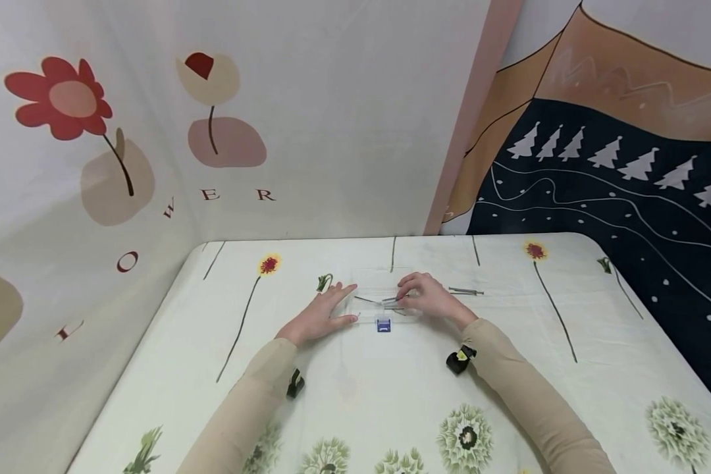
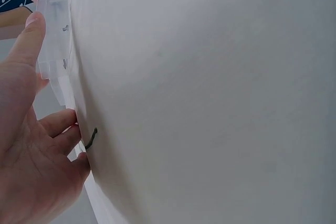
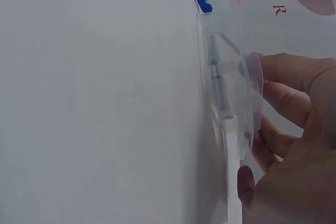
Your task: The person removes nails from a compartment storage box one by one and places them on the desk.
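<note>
A clear plastic box (image 1: pixel 367 318) with a blue latch (image 1: pixel 383 325) on its front stands on the table, holding several thin dark nails (image 1: pixel 365 299). At its left end, my left hand (image 1: pixel 318 316) lies with the fingers spread; in the left wrist view the thumb (image 2: pixel 31 40) reaches along the box wall. My right hand (image 1: pixel 429 296) is over the right part, its fingers bent and fingertips close together near the nails. In the right wrist view a raised clear plastic sheet (image 3: pixel 255 93) overlaps those fingertips, so what they pinch is hidden.
More nails (image 1: pixel 466 291) lie just right of my right hand. The white tablecloth (image 1: pixel 385 382) carries printed flowers. Behind the table hangs a pale curtain (image 1: pixel 343 131), with a dark tree-patterned cloth (image 1: pixel 598 184) at the right.
</note>
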Motion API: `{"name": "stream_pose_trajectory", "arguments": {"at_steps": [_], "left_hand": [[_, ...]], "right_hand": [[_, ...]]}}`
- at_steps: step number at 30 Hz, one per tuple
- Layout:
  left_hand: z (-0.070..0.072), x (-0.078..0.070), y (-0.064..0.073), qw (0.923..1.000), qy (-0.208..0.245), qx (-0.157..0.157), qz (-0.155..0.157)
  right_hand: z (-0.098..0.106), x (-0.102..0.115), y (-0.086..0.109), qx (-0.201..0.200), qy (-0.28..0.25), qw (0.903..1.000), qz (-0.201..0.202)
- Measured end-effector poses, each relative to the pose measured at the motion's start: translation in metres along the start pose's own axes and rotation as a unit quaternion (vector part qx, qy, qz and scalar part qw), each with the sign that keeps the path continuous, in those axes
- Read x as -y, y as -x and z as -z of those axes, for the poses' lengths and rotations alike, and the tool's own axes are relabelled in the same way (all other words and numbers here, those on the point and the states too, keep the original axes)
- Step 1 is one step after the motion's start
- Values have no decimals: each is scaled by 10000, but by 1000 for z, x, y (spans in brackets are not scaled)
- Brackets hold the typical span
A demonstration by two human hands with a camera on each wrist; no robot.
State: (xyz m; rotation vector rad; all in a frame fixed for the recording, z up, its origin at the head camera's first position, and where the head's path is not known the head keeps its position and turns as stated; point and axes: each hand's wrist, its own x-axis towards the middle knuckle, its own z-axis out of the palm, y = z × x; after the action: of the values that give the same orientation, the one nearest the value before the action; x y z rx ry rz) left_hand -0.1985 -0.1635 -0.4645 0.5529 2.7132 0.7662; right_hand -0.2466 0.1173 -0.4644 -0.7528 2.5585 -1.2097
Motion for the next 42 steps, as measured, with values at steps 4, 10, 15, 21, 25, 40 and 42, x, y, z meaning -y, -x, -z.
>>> {"name": "stream_pose_trajectory", "arguments": {"at_steps": [4,10,15,21,25,40,42], "left_hand": [[-1,0,0,10000,-22,-9,7],[0,0,1,10000,-10,-22,17],[0,0,1,10000,-9,-40,-10],[2,-2,0,10000,30,29,66],[2,-1,-1,9999,9,83,74],[5,-5,-1,9998,-26,121,125],[5,-5,-1,9998,-4,145,130]], "right_hand": [[5,-3,3,-169,-110,9995,224],[14,-6,8,-308,-406,9987,91],[20,-13,14,-318,-508,9981,-134],[27,-18,20,-489,-549,9972,-128],[30,-23,23,-662,-696,9951,-240],[52,-26,34,-1135,-800,9895,-409],[55,-27,37,-1179,-758,9890,-483]]}}
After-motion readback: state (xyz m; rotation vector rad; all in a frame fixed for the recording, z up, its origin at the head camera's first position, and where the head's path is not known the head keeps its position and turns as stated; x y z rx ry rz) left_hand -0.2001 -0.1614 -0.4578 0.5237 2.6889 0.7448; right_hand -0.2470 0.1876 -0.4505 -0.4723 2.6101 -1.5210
